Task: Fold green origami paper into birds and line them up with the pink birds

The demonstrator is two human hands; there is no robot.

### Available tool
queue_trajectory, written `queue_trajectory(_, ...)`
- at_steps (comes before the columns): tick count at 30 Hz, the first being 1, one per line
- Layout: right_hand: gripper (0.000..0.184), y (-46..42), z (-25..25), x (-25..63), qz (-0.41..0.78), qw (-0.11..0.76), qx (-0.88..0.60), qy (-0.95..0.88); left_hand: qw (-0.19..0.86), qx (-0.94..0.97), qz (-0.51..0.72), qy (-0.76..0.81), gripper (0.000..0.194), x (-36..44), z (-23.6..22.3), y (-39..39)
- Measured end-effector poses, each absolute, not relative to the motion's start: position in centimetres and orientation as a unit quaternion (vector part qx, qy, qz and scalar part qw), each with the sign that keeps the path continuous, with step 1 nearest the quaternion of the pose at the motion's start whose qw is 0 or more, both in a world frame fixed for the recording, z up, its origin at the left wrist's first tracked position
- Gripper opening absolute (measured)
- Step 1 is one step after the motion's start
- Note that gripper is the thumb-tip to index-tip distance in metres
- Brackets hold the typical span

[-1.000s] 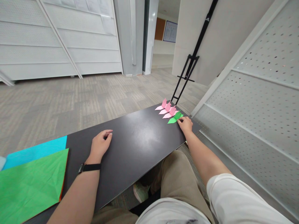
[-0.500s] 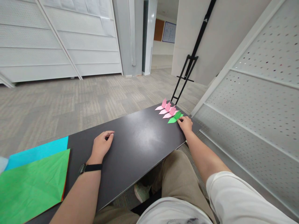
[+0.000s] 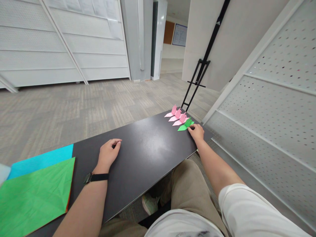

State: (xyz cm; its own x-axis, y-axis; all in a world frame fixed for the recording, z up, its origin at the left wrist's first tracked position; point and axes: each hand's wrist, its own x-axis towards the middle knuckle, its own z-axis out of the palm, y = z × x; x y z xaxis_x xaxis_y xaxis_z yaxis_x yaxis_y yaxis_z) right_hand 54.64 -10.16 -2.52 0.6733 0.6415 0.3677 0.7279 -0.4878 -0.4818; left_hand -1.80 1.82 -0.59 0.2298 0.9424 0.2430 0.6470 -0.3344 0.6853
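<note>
My right hand [image 3: 197, 132] reaches to the far right end of the dark table [image 3: 145, 151], its fingertips touching a folded green paper figure [image 3: 185, 125]. Beyond it stand three folded pink paper figures [image 3: 176, 115] in a row. My left hand [image 3: 108, 153] rests palm down near the middle of the table with fingers loosely curled, holding nothing; a black watch sits on its wrist. At the left end lies a creased green paper sheet [image 3: 32, 197] over an orange one, with a blue sheet [image 3: 39, 161] behind.
A black stand [image 3: 197, 79] leans against the wall beyond the table's far end. A white perforated panel [image 3: 266, 98] runs along the right side. Grey carpet floor and an open doorway lie ahead. My knees are under the table edge.
</note>
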Motion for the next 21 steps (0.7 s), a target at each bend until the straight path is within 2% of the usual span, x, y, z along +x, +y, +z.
queue_trajectory(6, 0.010, -11.0, -1.8, 54.8, -0.099, 0.422, -0.833, -0.342, 0.229, 0.746, 0.327, 0.534, 0.033, -1.7, -0.4, 1.7)
queue_trajectory(10, 0.014, -12.5, -0.9, 54.5, -0.147, 0.508, -0.811, -0.251, 0.230, 0.742, 0.341, 0.529, 0.032, -1.7, -0.5, 1.6)
queue_trajectory(13, 0.023, -13.0, -0.3, 52.4, -0.152, 0.550, -0.783, -0.248, 0.233, 0.737, 0.352, 0.527, 0.031, -1.8, -0.7, 1.7)
queue_trajectory(16, 0.033, -12.1, 0.5, 48.2, -0.124, 0.570, -0.751, -0.310, 0.227, 0.733, 0.365, 0.528, 0.030, -1.9, -0.8, 1.9)
queue_trajectory(18, 0.032, -10.6, 1.5, 44.5, -0.046, 0.579, -0.685, -0.440, 0.217, 0.729, 0.376, 0.530, 0.028, -1.9, -0.7, 1.9)
queue_trajectory(21, 0.030, -7.3, 2.9, 38.5, 0.064, 0.542, -0.608, -0.577, 0.211, 0.728, 0.382, 0.528, 0.026, -1.8, -0.5, 1.6)
